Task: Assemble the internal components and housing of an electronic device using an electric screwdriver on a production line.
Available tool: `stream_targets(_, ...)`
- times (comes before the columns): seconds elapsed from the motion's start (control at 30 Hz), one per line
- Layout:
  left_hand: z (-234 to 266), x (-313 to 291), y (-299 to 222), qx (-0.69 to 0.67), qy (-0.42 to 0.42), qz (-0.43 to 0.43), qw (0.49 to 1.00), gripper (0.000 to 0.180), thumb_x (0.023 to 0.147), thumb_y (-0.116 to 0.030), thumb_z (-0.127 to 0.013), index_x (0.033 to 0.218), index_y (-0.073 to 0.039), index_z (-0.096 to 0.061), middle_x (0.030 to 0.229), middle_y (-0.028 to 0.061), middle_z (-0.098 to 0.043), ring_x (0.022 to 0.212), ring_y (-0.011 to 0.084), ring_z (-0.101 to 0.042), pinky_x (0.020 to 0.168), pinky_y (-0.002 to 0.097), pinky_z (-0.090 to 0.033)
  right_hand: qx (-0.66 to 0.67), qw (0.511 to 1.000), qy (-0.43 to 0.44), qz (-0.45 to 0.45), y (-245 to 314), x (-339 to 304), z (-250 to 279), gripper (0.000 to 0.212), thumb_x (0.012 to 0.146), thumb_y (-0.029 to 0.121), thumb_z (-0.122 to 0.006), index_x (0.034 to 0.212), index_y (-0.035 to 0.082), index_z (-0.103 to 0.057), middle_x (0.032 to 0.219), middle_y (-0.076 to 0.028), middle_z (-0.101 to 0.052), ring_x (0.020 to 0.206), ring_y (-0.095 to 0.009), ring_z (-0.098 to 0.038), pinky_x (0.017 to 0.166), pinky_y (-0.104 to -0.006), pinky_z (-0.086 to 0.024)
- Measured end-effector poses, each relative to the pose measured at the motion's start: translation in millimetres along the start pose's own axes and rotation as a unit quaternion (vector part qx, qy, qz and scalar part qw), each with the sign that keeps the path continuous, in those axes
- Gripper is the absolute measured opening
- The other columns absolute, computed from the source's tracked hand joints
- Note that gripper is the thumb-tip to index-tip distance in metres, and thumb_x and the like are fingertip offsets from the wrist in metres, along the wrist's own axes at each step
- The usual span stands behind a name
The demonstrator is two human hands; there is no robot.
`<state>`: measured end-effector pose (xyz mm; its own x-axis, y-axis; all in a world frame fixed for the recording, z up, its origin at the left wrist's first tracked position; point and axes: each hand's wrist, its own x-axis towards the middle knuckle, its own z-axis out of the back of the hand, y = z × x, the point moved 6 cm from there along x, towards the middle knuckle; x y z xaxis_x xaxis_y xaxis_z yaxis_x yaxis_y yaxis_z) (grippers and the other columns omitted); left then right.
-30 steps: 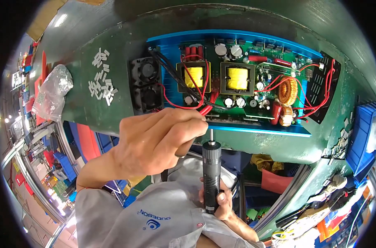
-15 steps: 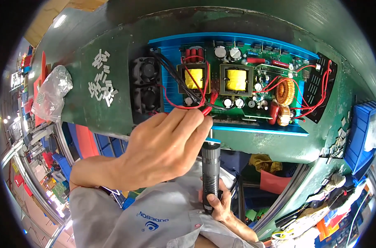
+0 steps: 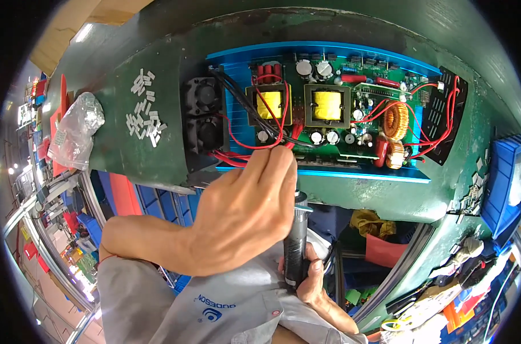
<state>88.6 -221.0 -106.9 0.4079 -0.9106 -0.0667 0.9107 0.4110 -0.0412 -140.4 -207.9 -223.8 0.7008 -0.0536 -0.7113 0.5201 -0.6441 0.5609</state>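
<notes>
In front of me lies an inverter-like unit: a green circuit board [image 3: 298, 66] in a blue metal housing [image 3: 363, 172], with two yellow-wound transformers and copper coils. My left hand [image 3: 243, 209] reaches over the housing's near edge, its fingers closed together on thick red wires [image 3: 296, 133]; the fingertips are partly hidden by the hand itself. Below the bench edge, my right hand [image 3: 312, 281] is wrapped round a black electric screwdriver [image 3: 295, 246]. The tool points up toward the near side of the housing, and its tip is hard to make out beside my left hand.
Two black fans [image 3: 205, 114] sit at the unit's left end, a slotted black end plate [image 3: 444, 123] at its right. Small pale pieces [image 3: 143, 109] lie scattered left on the green bench, near a clear plastic bag [image 3: 80, 129]. A blue bin [image 3: 503, 186] stands at right.
My left hand has shifted slightly right and rolled, uncovering more red wires beside the fans. The screwdriver has moved a little right and down with my right hand.
</notes>
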Motion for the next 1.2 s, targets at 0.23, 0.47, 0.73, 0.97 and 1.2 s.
stream_targets(0.23, -9.3, -9.0, 23.6, -0.145, -0.042, -0.004, 0.989, 0.043, 0.071, -0.002, -0.076, 0.113, -0.009, -0.069, 0.086, 0.0014, -0.055, 0.067, 0.0165, -0.061, 0.05, 0.0317, -0.047, -0.003, 1.0, 0.021, 0.013, 2.2, 2.3, -1.2, 0.1, 0.087, 0.089, -0.026, 0.126, 0.0, -0.051, 0.087, -0.01, -0.065, 0.073, -0.014, -0.058, 0.067, -0.0264, -0.046)
stream_targets(0.47, -16.7, -11.3, 25.6, -0.153, -0.023, 0.006, 0.988, 0.047, 0.069, -0.002, -0.077, 0.115, -0.009, -0.069, 0.086, 0.0, -0.055, 0.065, 0.0161, -0.061, 0.049, 0.033, -0.045, 0.019, 0.999, 0.033, -0.003, 9.3, 7.2, -3.6, 0.098, 0.094, 0.081, -0.024, 0.138, -0.004, -0.048, 0.079, -0.01, -0.064, 0.065, -0.015, -0.056, 0.063, -0.0264, -0.044)
stream_targets(0.73, -18.4, -15.7, 25.8, -0.164, -0.048, 0.007, 0.985, 0.047, 0.069, 0.002, -0.075, 0.115, -0.008, -0.069, 0.094, 0.0011, -0.061, 0.081, 0.0198, -0.066, 0.054, 0.0322, -0.051, 0.225, 0.963, 0.13, -0.072, -7.8, 7.6, -13.3, 0.096, 0.096, 0.076, -0.03, 0.14, -0.007, -0.045, 0.068, -0.012, -0.062, 0.055, -0.02, -0.055, 0.054, -0.0328, -0.043)
stream_targets(0.97, 20.5, -52.2, 98.5, -0.166, -0.309, 0.29, 0.891, 0.035, 0.085, -0.02, -0.081, 0.113, -0.004, -0.069, 0.098, 0.0115, -0.066, 0.081, 0.0229, -0.064, 0.071, 0.034, -0.05, -0.046, 0.98, -0.147, 0.125, -31.1, -13.4, 67.5, 0.087, 0.093, 0.08, -0.029, 0.129, 0.003, -0.05, 0.076, -0.007, -0.062, 0.061, -0.015, -0.057, 0.055, -0.0283, -0.043)
stream_targets(1.2, -32.9, -64.6, 110.5, -0.412, -0.201, 0.373, 0.807, 0.038, 0.081, -0.026, -0.083, 0.105, 0.002, -0.071, 0.11, 0.0117, -0.065, 0.09, 0.0256, -0.068, 0.08, 0.0328, -0.052, 0.01, 0.94, -0.236, 0.245, -5.5, -7.2, 90.7, 0.084, 0.097, 0.074, -0.032, 0.134, 0.001, -0.049, 0.077, -0.007, -0.057, 0.061, -0.016, -0.054, 0.058, -0.0274, -0.043)
